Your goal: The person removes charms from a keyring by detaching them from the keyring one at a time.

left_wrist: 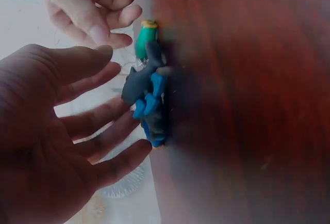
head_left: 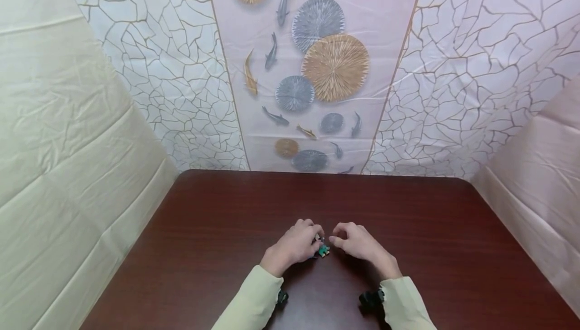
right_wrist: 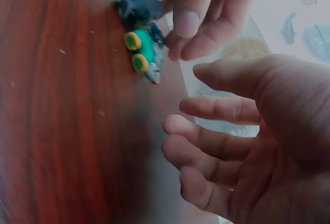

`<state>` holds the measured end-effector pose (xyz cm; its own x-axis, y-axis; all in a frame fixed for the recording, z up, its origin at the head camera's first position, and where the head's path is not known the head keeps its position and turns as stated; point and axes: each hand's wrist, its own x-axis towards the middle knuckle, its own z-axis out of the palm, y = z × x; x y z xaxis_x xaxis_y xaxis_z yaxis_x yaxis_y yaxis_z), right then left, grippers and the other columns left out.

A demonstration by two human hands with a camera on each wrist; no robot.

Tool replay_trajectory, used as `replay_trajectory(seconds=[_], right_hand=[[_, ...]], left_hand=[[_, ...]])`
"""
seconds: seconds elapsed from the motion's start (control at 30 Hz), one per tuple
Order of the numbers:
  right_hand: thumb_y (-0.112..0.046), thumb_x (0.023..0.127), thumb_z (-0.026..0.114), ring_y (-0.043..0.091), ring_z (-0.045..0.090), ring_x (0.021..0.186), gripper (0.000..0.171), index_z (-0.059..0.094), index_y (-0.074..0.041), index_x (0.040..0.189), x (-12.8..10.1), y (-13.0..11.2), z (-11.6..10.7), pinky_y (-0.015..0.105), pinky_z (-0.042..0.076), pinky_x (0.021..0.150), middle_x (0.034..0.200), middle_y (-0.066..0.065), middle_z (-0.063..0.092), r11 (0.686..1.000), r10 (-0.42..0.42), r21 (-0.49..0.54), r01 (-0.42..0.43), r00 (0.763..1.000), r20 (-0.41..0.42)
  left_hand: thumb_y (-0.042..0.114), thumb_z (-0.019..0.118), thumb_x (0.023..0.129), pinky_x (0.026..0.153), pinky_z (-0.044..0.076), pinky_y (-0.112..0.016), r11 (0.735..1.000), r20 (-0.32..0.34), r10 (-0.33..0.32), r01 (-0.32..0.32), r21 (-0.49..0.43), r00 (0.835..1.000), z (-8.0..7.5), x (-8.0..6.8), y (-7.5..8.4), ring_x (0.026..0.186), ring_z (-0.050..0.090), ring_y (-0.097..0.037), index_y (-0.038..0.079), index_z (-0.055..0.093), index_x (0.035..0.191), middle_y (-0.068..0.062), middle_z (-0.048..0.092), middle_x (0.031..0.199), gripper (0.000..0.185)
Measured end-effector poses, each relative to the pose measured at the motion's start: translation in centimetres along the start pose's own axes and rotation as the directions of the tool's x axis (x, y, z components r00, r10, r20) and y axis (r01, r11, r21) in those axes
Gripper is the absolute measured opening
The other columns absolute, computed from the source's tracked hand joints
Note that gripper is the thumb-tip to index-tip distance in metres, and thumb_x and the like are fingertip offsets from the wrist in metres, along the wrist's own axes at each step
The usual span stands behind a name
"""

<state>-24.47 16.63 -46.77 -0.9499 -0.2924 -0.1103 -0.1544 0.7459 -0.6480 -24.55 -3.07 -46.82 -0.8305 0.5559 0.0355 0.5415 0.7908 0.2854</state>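
Note:
A small toy (head_left: 322, 250) with teal, grey and blue parts and yellow round ends lies on the dark red table (head_left: 217, 249), between my two hands. In the left wrist view my left hand (left_wrist: 111, 100) has its fingers spread and nearly straight, their tips at the toy's (left_wrist: 147, 95) grey and blue side. The right wrist view shows the left hand's fingers (right_wrist: 198, 15) right beside the toy (right_wrist: 140, 43). My right hand (right_wrist: 191, 126) hovers a short way off with loosely bent fingers, holding nothing. From the head view my left hand (head_left: 317, 235) and right hand (head_left: 337, 238) nearly meet above the toy.
The table (head_left: 408, 219) is boxed in by draped sheets: cream on the left (head_left: 68, 143), a crackle and fish pattern at the back (head_left: 317, 68), pale on the right (head_left: 534, 194). Black wrist cameras (head_left: 371, 299) sit under my light green sleeves (head_left: 254, 305).

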Motion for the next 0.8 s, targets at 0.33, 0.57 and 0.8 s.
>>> replay_trajectory(seconds=[0.33,0.57,0.8], right_hand=[[-0.027,0.091,0.067,0.012,0.049,0.057,0.012,0.066,-0.016,0.086,0.5,-0.4,1.4,0.026,0.04,0.054,0.069,-0.002,0.058,0.994,-0.092,-0.055,0.095,0.994,0.054],[-0.024,0.088,0.07,0.012,0.049,0.059,0.013,0.064,-0.017,0.078,0.7,-0.7,1.8,0.026,0.04,0.056,0.068,-0.005,0.056,0.991,-0.101,-0.09,0.103,0.994,0.034],[-0.022,0.089,0.07,0.012,0.049,0.058,0.015,0.063,-0.017,0.077,0.8,-0.6,1.8,0.026,0.04,0.056,0.068,-0.004,0.056,0.991,-0.101,-0.083,0.106,0.993,0.061]], left_hand=[[0.019,0.061,0.094,0.087,0.05,-0.036,0.995,-0.044,-0.009,0.013,0.103,0.999,0.5,-0.6,0.5,0.104,0.052,-0.022,0.021,0.07,0.105,-0.003,0.06,0.113,0.014],[0.021,0.064,0.093,0.081,0.049,-0.034,0.982,-0.017,-0.03,0.033,0.186,0.999,0.3,-0.4,0.8,0.099,0.049,-0.022,0.021,0.069,0.097,-0.002,0.058,0.11,0.007],[0.024,0.063,0.094,0.079,0.049,-0.034,0.969,0.011,-0.052,0.048,0.243,0.999,0.6,-0.1,0.9,0.096,0.049,-0.023,0.021,0.068,0.094,-0.004,0.058,0.107,0.005]])
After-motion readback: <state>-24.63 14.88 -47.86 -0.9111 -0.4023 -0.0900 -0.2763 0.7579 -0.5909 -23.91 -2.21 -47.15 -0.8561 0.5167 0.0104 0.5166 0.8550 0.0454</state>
